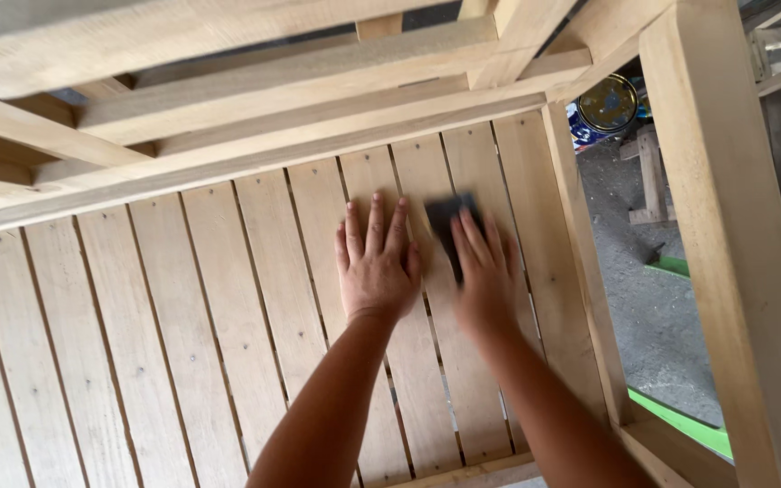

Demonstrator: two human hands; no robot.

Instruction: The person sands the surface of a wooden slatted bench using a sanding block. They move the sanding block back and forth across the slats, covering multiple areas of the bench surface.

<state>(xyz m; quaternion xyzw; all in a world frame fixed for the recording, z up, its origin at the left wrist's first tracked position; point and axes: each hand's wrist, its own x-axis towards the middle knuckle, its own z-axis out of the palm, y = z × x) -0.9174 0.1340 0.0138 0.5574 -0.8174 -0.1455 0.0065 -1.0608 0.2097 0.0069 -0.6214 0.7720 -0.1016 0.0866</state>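
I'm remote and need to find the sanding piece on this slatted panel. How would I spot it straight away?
Start at the pale wooden slatted panel that fills the view. Two hands lie flat near its upper right; look under the fingertips of the right hand. The dark sanding sheet there is the only dark patch on the light slats.

Left hand [375, 262] lies flat on the slats [183, 316]; just right, right hand [484, 271] on the sanding pad [445, 217]; paint can [606, 107] beyond, far right.
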